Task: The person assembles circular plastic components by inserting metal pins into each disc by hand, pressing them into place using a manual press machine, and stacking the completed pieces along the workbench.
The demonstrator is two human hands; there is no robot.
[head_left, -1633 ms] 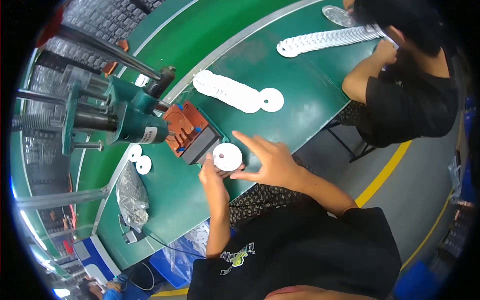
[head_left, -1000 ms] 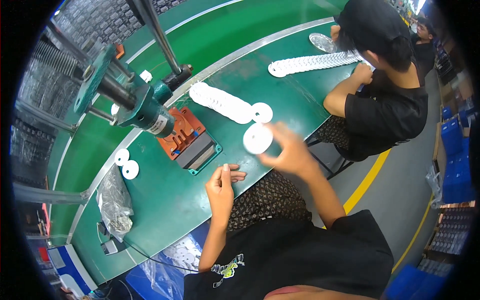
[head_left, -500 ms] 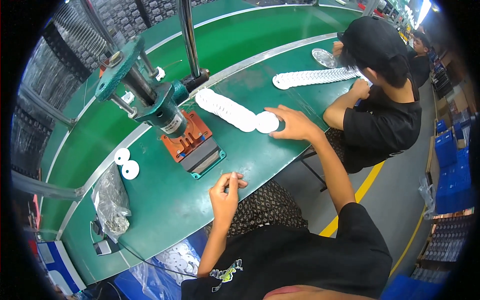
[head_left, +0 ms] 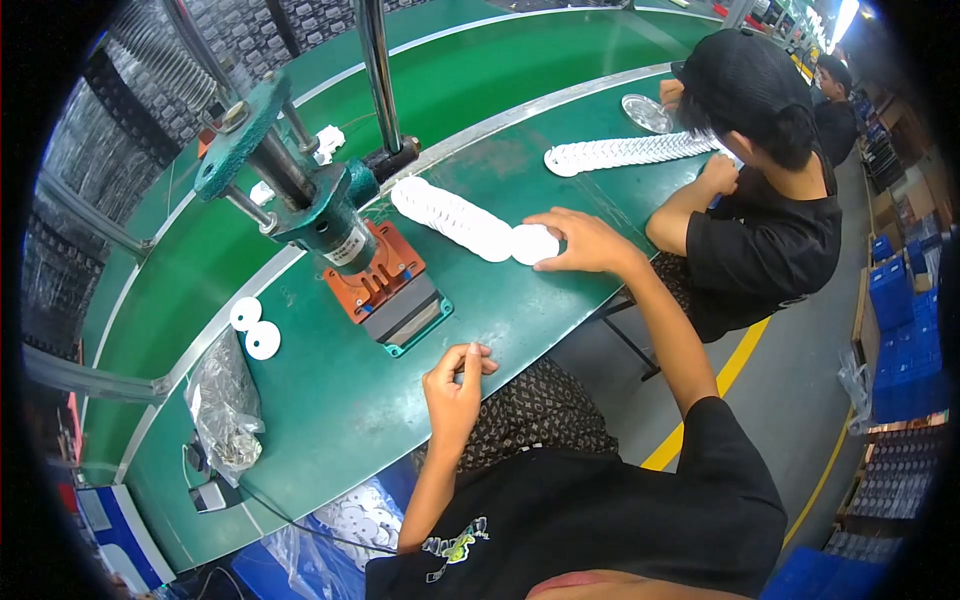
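My right hand (head_left: 585, 242) curls its thumb and fingers around the edge of a white round disc (head_left: 534, 245) on the green table. That disc lies at the near end of a long overlapping row of similar white discs (head_left: 450, 222). Low over the table's front edge is my left hand (head_left: 456, 388), its fingers curled in and thumb against them, with nothing visible in it. Left of the row stands a green press (head_left: 335, 225) with an orange and grey base (head_left: 385, 285). Two white discs with centre holes (head_left: 262, 340) lie farther left.
A clear plastic bag of small metal parts (head_left: 225, 400) sits at the left beside a small black-and-grey device (head_left: 212, 494). Below the table edge, a bin holds loose discs (head_left: 360, 520). At right, a co-worker (head_left: 750, 170) sits by another disc row (head_left: 630, 155). A green belt (head_left: 500, 75) runs behind.
My right hand has shifted very slightly left, still at the disc. White items on the belt behind the press have moved. My left hand has barely moved.
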